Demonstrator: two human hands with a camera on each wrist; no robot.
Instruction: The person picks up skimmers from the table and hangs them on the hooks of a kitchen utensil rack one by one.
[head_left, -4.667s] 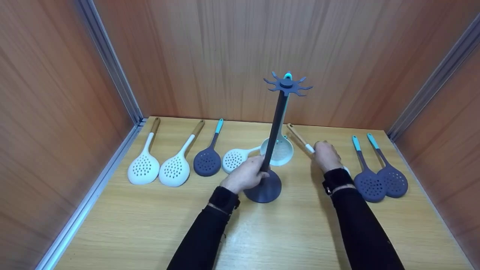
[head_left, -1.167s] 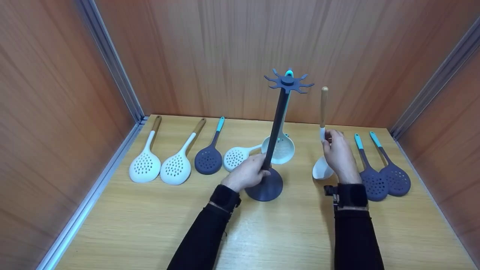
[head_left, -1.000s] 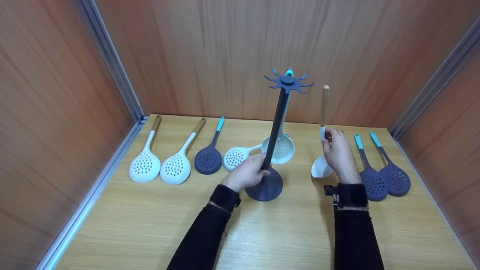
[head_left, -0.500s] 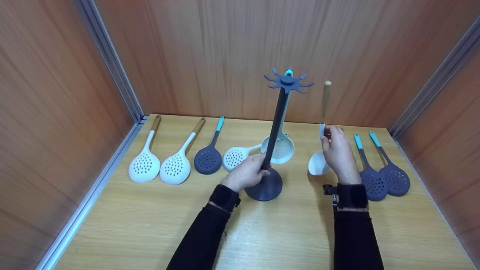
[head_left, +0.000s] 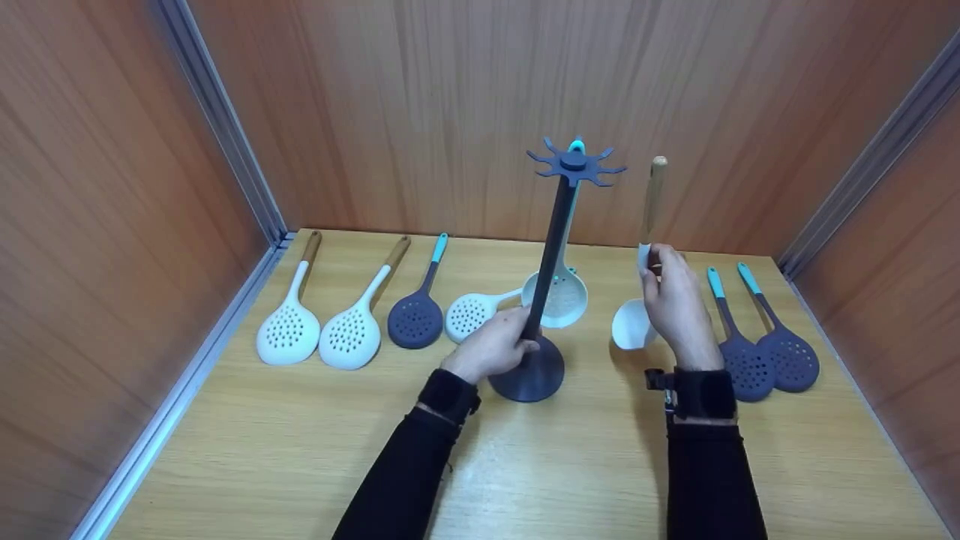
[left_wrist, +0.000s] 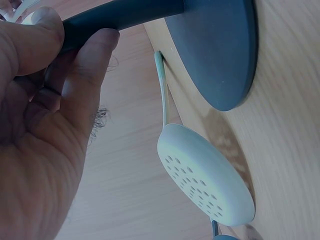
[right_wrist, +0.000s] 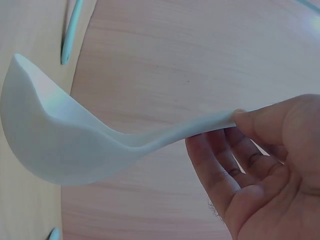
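So the white ladle (head_left: 632,324) is the thing that's changed here. A few seconds ago it's lying down with the right-hand grip (head_left: 677,309) on it; now it's standing up, wooden end on top, bowl at the bottom. Compared to about a second ago it's also a touch higher and the bowl has swung a bit left. That grip is pinching the white neck between thumb and fingers. Can't really tell if the bowl clears the surface (head_left: 570,465).

The left-hand grip (head_left: 491,349) hasn't budged: still wrapped around the lower part of the dark stand (head_left: 551,259), which leans a bit in the head view. The pale strainer (head_left: 574,300) sits behind the pole, turquoise end up at the hooks, same as before. The two dark turners (head_left: 765,364) lie right of the ladle, unmoved.
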